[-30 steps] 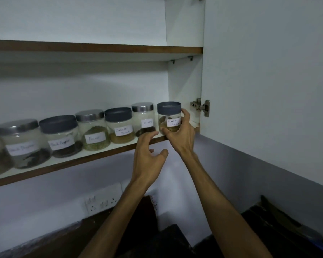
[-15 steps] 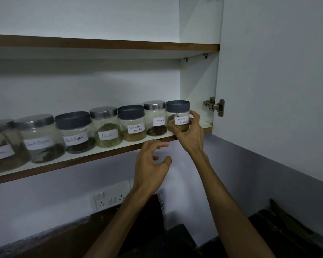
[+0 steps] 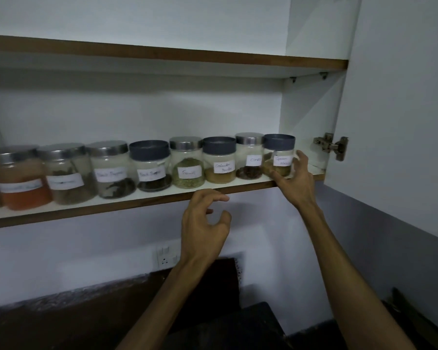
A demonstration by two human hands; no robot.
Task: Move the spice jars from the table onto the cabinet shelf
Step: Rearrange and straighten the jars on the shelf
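Observation:
Several labelled spice jars stand in a row on the cabinet shelf [image 3: 162,202]. At the right end of the row is the garam masala jar [image 3: 278,154], clear with a dark grey lid, resting on the shelf. My right hand [image 3: 295,183] wraps around it from the right and below. To its left stand the cloves jar [image 3: 249,155], the coriander powder jar [image 3: 219,160] and the fennel jar [image 3: 187,162]. My left hand [image 3: 204,227] hovers below the shelf edge, fingers curled and apart, holding nothing.
The open cabinet door [image 3: 402,122] hangs at the right, its hinge [image 3: 330,146] close to my right hand. An upper shelf [image 3: 162,53] runs above the jars. A wall socket [image 3: 166,256] sits below, above a dark counter [image 3: 86,311].
My left hand has dropped from the shelf edge to below it. My right hand keeps its hold on the garam masala jar. The view has shifted left, showing more jars.

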